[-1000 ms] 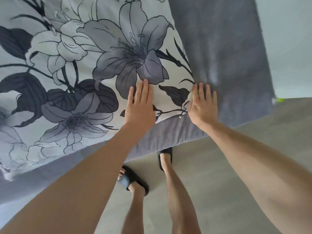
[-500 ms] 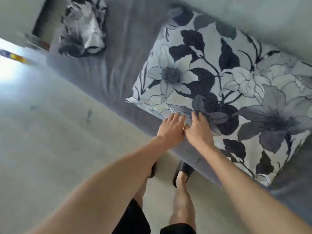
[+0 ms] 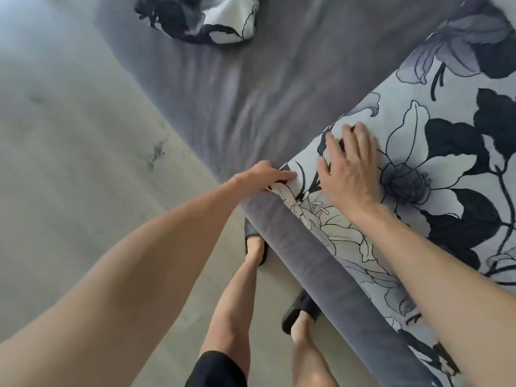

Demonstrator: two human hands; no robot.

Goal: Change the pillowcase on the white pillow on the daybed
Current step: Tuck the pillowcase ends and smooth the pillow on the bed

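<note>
1. The pillow (image 3: 418, 174) in a floral pillowcase is lying on the grey daybed (image 3: 251, 93), along its front edge.
2. The right hand (image 3: 349, 169) is pressing flat on the pillow near its corner, fingers straight and spread.
3. The left hand (image 3: 262, 174) is touching the pillow's corner at the edge; whether its fingers are pinching the fabric cannot be told.
4. A crumpled floral cloth (image 3: 201, 18) is lying on the daybed, well apart from the pillow.
5. The person is standing on the floor (image 3: 69, 163) in black slippers (image 3: 301, 311).
</note>
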